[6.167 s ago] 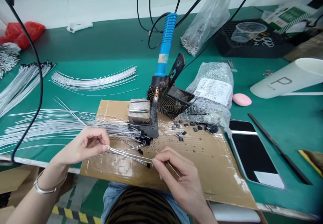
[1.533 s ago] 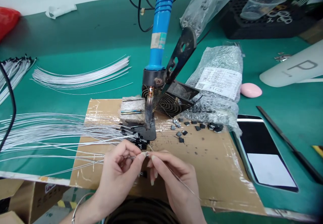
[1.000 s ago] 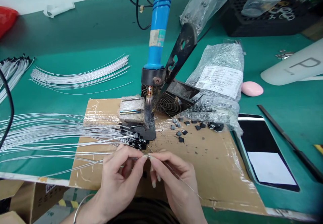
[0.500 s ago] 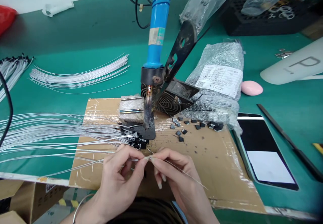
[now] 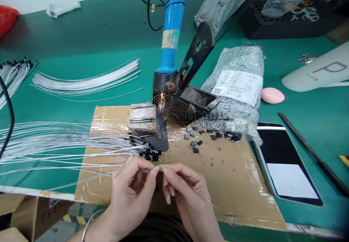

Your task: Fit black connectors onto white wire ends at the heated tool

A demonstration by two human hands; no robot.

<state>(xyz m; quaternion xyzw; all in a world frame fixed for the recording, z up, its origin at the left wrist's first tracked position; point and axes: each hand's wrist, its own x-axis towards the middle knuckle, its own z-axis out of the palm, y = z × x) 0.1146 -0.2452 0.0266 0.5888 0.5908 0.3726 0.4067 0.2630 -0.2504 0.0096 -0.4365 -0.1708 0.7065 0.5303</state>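
The left hand (image 5: 133, 195) seemingly pinches a white wire (image 5: 144, 170) against the right hand (image 5: 188, 194), gripping a thin wire (image 5: 203, 196): fine wire handling, likely calling next for steady alignment.

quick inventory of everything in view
thin wire: one, pale, front centre
wires with black ends: many, white, left
loose wires: many, white, behind those
wire bundle: one, white, left edge
tool: one, blue handle, centre
grille: one, black, beside tool
cardboard: one, brown, front
small pieces: many, dark, on cardboard
wrapped package: one, clear, right
plastic bag: one, clear, back
tray: one, black, back right
plastic cup: one, clear, on tray
oval item: one, pink, right
container: one, white, right edge
phone: one, black screen, right
strip: one, black, beside phone
red item: one, far left
box: one, brown, lower left
cables: several, black, back
bench: one, green, underneath
bracelet: one, silver, left wrist
left hand: one, fingertips closed, front
right hand: one, holding thin wire, front
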